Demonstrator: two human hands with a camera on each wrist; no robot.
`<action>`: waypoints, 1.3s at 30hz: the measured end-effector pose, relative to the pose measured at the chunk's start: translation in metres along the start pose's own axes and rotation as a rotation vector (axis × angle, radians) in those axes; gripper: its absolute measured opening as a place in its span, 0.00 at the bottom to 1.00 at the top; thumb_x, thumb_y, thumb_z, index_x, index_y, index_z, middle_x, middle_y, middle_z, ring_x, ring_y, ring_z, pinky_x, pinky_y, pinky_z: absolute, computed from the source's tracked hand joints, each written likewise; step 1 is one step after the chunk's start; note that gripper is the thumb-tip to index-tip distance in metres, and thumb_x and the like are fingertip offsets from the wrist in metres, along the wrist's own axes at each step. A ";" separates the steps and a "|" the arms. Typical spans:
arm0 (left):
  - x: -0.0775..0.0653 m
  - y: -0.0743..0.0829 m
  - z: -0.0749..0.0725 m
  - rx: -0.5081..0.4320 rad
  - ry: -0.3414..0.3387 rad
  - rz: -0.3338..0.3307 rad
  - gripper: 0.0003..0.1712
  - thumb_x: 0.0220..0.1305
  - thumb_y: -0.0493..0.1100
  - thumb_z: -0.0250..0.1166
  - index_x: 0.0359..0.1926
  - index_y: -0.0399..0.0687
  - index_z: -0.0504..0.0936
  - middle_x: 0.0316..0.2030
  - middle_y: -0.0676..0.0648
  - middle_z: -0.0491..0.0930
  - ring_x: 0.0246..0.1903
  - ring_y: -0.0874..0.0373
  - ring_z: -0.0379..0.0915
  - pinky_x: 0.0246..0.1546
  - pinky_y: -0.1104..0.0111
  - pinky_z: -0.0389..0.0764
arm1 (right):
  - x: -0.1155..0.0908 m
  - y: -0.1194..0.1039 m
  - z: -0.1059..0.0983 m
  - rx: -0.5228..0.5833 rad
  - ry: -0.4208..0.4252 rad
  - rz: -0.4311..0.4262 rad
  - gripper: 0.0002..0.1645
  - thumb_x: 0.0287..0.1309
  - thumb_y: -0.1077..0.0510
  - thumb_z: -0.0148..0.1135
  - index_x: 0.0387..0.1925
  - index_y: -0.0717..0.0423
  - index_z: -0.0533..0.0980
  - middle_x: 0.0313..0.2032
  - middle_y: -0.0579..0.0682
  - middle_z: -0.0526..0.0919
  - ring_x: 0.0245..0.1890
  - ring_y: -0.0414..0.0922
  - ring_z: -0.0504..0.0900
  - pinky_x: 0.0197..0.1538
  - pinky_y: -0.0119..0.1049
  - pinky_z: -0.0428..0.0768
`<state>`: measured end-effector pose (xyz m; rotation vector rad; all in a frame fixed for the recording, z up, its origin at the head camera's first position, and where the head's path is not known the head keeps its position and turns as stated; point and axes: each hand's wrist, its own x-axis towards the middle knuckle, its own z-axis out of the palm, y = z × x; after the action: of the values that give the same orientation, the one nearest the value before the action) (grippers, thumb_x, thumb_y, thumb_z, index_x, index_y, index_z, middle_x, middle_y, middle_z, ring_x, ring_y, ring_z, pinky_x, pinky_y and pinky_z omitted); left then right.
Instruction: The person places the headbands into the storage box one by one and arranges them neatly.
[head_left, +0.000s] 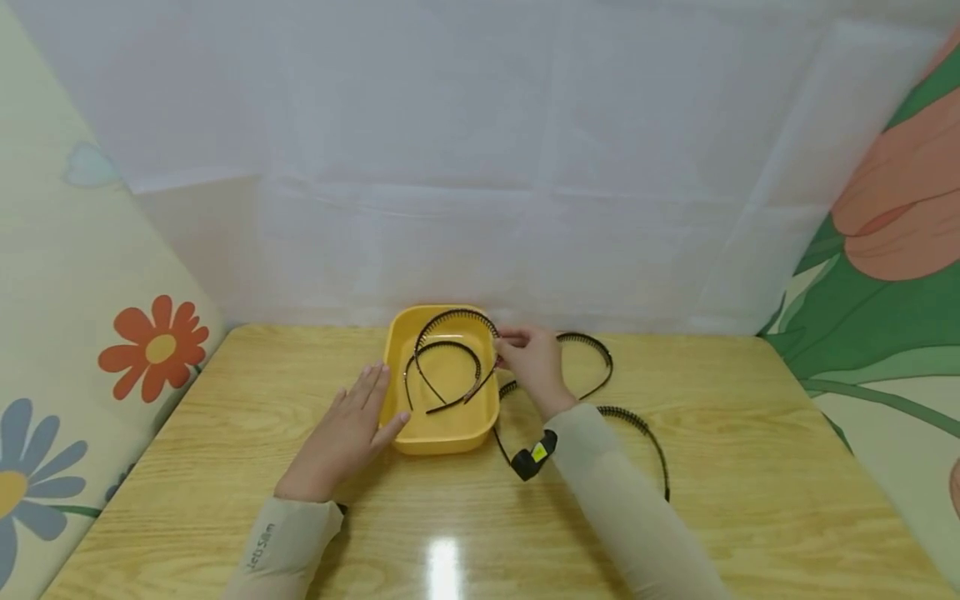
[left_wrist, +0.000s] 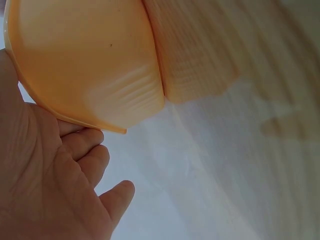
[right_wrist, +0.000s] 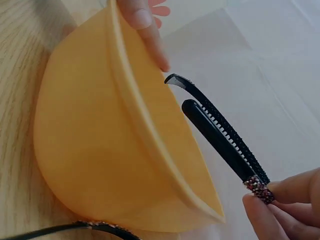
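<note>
My right hand pinches a black toothed headband by one side, holding it over the yellow plastic tub. In the right wrist view, thumb and fingers grip the band at a glittery, multicoloured section; its two ends point toward the tub's opening. A second black headband lies inside the tub. On the tub's left side rests my left hand, fingers straight and thumb spread over the near rim. The left wrist view has that hand's fingers against the tub's rim.
More black headbands lie on the wooden table right of the tub: one farther back, another nearer and partly hidden by the right sleeve. A white cloth hangs behind the table; floral panels stand at both sides.
</note>
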<state>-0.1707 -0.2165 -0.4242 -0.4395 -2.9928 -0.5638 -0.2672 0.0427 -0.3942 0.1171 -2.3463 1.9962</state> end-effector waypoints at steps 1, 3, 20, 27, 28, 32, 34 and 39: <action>0.000 0.000 0.000 0.000 0.001 0.000 0.47 0.79 0.61 0.48 0.78 0.29 0.47 0.78 0.31 0.45 0.77 0.35 0.40 0.73 0.37 0.46 | 0.000 0.001 0.002 -0.012 -0.003 -0.010 0.12 0.64 0.67 0.66 0.48 0.69 0.83 0.41 0.66 0.87 0.37 0.60 0.88 0.38 0.39 0.89; 0.000 0.001 -0.001 0.002 0.005 0.003 0.46 0.79 0.61 0.48 0.78 0.28 0.48 0.78 0.31 0.45 0.77 0.35 0.41 0.73 0.37 0.46 | 0.000 0.003 0.007 -0.047 -0.004 -0.028 0.12 0.64 0.68 0.66 0.48 0.69 0.83 0.40 0.65 0.87 0.37 0.61 0.88 0.36 0.36 0.88; 0.001 0.000 -0.002 0.005 -0.009 0.000 0.47 0.79 0.62 0.47 0.78 0.29 0.46 0.78 0.32 0.44 0.78 0.36 0.39 0.73 0.37 0.46 | 0.004 0.004 0.029 -0.229 -0.001 -0.090 0.13 0.64 0.66 0.66 0.48 0.68 0.83 0.39 0.61 0.88 0.35 0.55 0.89 0.36 0.36 0.88; 0.002 0.001 -0.002 0.005 0.006 0.017 0.46 0.79 0.60 0.49 0.78 0.28 0.48 0.78 0.31 0.46 0.77 0.35 0.41 0.73 0.37 0.47 | 0.005 0.006 0.042 -0.392 -0.008 -0.113 0.11 0.63 0.66 0.67 0.46 0.68 0.84 0.38 0.60 0.87 0.36 0.50 0.88 0.34 0.33 0.86; 0.002 0.001 -0.002 0.006 0.009 0.017 0.46 0.79 0.60 0.49 0.77 0.28 0.48 0.78 0.31 0.46 0.77 0.35 0.42 0.73 0.37 0.48 | 0.005 0.006 0.044 -0.417 -0.006 -0.124 0.11 0.63 0.66 0.67 0.45 0.68 0.84 0.38 0.60 0.87 0.37 0.51 0.88 0.35 0.33 0.86; 0.001 0.001 -0.002 0.006 0.004 0.009 0.46 0.79 0.60 0.48 0.78 0.28 0.48 0.78 0.31 0.46 0.77 0.36 0.41 0.73 0.37 0.48 | 0.004 0.006 0.049 -0.494 -0.021 -0.120 0.11 0.65 0.65 0.66 0.46 0.67 0.84 0.39 0.58 0.88 0.34 0.48 0.87 0.33 0.31 0.85; 0.000 0.001 -0.002 0.002 -0.003 0.002 0.46 0.79 0.61 0.48 0.78 0.29 0.47 0.78 0.32 0.46 0.77 0.36 0.41 0.73 0.37 0.47 | 0.003 0.004 0.051 -0.522 -0.035 -0.109 0.12 0.66 0.64 0.65 0.48 0.66 0.84 0.39 0.58 0.88 0.32 0.45 0.86 0.32 0.30 0.84; -0.002 0.002 -0.003 -0.006 -0.012 -0.006 0.46 0.79 0.61 0.48 0.78 0.30 0.46 0.78 0.32 0.45 0.77 0.36 0.40 0.73 0.37 0.47 | 0.001 0.003 0.054 -0.587 -0.064 -0.110 0.12 0.69 0.63 0.63 0.49 0.66 0.83 0.38 0.57 0.88 0.27 0.42 0.84 0.29 0.30 0.83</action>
<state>-0.1687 -0.2165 -0.4211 -0.4354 -3.0058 -0.5721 -0.2683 -0.0099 -0.4054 0.2719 -2.7788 1.2047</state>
